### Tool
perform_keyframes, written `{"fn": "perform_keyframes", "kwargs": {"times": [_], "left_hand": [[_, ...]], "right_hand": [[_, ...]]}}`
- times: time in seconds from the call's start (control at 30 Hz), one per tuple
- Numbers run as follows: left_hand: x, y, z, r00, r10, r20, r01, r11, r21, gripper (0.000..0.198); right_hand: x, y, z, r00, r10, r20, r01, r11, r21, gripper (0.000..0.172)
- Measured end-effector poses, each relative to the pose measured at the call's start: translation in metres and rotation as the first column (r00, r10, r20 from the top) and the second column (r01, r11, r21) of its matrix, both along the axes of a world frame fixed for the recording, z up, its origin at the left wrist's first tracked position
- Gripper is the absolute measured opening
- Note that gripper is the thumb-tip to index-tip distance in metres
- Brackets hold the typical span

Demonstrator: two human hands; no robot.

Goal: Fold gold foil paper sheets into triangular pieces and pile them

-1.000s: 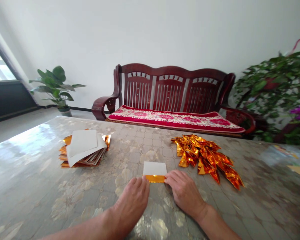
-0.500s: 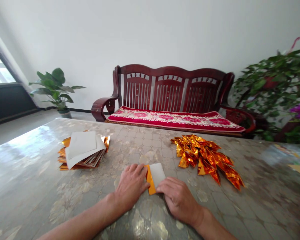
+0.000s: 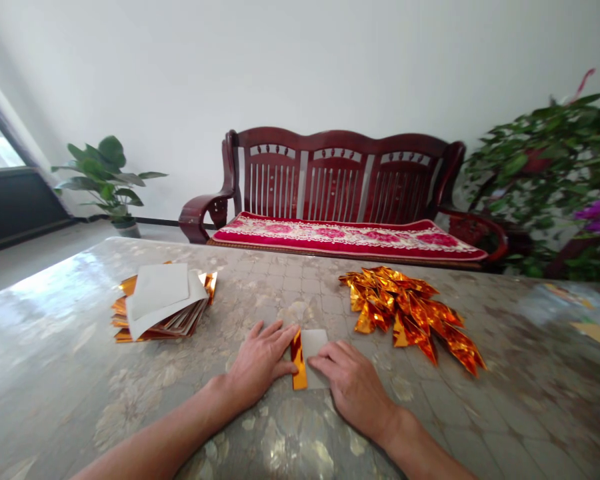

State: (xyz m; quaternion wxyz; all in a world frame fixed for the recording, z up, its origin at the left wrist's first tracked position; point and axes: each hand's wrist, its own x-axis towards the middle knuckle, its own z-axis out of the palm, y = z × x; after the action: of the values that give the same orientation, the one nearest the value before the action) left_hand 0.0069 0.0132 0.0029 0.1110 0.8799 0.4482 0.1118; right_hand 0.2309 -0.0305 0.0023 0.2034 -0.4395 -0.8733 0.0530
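Centrally, on a glossy flower-patterned tabletop [image 3: 285,430], a small foil-backed paper sheet [image 3: 314,342] lies between your two hands, white face up, with a gold foil strip [image 3: 300,378] along its left side. Your left hand [image 3: 261,361] is palm down, fingers extended and spread, its fingertips and thumb at the strip's outer edge, gripping nothing that shows. Your right hand [image 3: 353,381] is loosely curled, its foremost fingers touching the white face; whether they pinch or only press, you cannot tell from this view.

The likeliest trouble is slipping: the tabletop looks slick, so uneven pressure from either hand could turn the sheet and skew the strip. Pressing too lightly might let the foil spring up; dragging a fingertip could wrinkle it.

Well apart on the left, an untidy paper stack [image 3: 166,308] could slide if a forearm brushed it. On the right, a heap of folded foil pieces [image 3: 414,308] would probably crush under a careless elbow.
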Motion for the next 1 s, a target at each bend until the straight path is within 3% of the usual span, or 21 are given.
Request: {"fn": "perform_keyframes", "kwargs": {"times": [0.4,0.63,0.73,0.87,1.0], "left_hand": [[-0.003,0.006,-0.001,0.997,-0.058,0.052,0.059,0.998,-0.02,0.081],[-0.005,0.005,-0.008,0.987,-0.139,0.085,0.13,0.987,0.096,0.077],[-0.002,-0.003,-0.003,0.97,-0.213,0.117,0.177,0.949,0.26,0.064],[0.007,-0.02,0.008,0.921,-0.369,0.127,0.308,0.887,0.345,0.022],[0.013,-0.034,0.011,0.949,-0.314,-0.002,0.293,0.882,0.369,0.011]], "right_hand": [[-0.005,0.0,0.001,0.997,0.048,0.063,-0.049,0.999,0.021,0.028],[-0.006,0.0,0.001,0.994,0.066,0.081,-0.069,0.997,0.027,0.02],[-0.008,0.001,0.001,0.993,0.082,0.084,-0.086,0.996,0.033,0.019],[-0.008,0.0,-0.001,0.994,0.08,0.073,-0.082,0.996,0.022,0.022],[-0.007,0.0,-0.001,0.995,0.06,0.079,-0.061,0.998,0.004,0.019]]}}
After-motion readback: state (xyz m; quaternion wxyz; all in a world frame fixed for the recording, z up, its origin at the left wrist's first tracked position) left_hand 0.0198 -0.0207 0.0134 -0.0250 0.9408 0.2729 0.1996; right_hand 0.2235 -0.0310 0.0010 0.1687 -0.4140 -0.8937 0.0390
